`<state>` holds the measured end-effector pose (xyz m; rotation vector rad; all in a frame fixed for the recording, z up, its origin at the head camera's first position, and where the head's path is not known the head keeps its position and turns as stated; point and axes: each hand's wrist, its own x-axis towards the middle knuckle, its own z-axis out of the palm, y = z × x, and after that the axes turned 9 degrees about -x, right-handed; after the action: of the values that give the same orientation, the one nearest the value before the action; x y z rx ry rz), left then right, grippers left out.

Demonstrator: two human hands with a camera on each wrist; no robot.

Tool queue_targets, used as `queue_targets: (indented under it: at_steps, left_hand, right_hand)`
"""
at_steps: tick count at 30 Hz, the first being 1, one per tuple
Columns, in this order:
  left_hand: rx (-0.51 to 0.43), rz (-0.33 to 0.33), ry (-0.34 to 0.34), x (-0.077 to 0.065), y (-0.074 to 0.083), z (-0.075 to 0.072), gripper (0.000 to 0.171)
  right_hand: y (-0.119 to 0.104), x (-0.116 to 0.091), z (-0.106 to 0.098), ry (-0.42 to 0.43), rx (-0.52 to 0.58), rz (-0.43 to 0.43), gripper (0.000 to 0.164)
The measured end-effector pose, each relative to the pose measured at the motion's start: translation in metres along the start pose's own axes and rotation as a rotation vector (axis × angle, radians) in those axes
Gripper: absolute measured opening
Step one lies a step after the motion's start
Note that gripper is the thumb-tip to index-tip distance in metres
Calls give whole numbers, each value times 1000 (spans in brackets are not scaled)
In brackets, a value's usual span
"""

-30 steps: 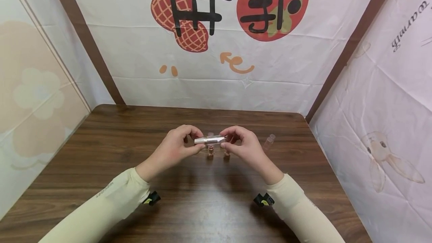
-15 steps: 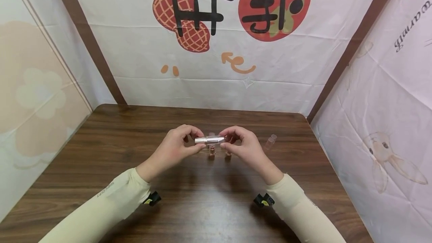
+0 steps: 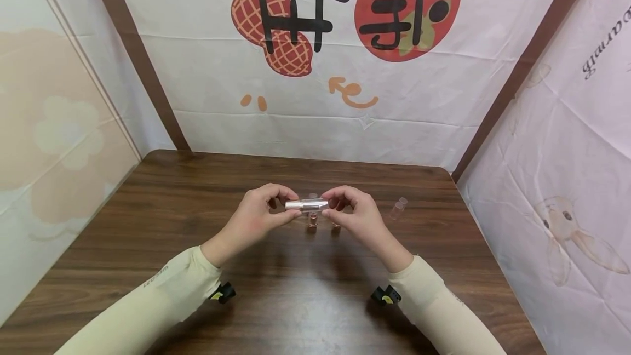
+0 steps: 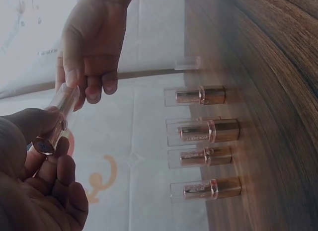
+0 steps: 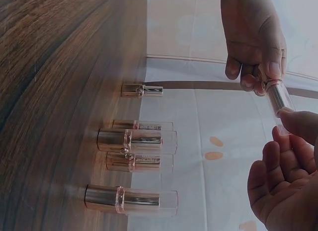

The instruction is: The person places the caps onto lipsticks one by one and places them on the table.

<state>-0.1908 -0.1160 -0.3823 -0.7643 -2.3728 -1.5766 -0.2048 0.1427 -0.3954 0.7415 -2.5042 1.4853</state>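
A slim lipstick tube [image 3: 307, 205] with a silver body and a clear cap is held level above the brown table [image 3: 197, 245], between both hands. My left hand [image 3: 284, 210] pinches its left end and my right hand [image 3: 329, 207] pinches the capped right end. In the left wrist view the tube [image 4: 54, 126] runs from my left fingers up to the right hand [image 4: 92, 47]. The right wrist view shows the clear cap [image 5: 279, 104] between the left hand's fingertips [image 5: 271, 67] and my right hand [image 5: 283, 181].
Several capped gold lipsticks [image 4: 208, 130] [image 5: 136, 140] stand in a row on the table just beyond my hands, partly hidden in the head view [image 3: 312, 222]. A small clear tube [image 3: 398, 208] stands alone to the right. Printed cloth walls enclose the table on three sides.
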Motion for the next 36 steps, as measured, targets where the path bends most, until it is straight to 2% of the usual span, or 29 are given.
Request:
queue_targets:
  at_steps: [8,14,23,31,36]
  left_hand:
    - [-10,-4,41,-1,2,-1,23]
    - [-60,-28,55,-1,2,0,23]
    - [-128,-78,98,-2,7,1,26]
    - [-143,-67,125,-1,8,1,26]
    - [-145,-77,126,0,11,1,27]
  right_hand:
    - [-5,2,-1,5,19,7,24]
    - [-7,3,-5,-13,39,23,24]
    - [-15,11,-14,-43,-14,-18,25]
    - [-22,18,-17,-49,-27,-15,26]
    - [-21,18,-16,-57,14,6,24]
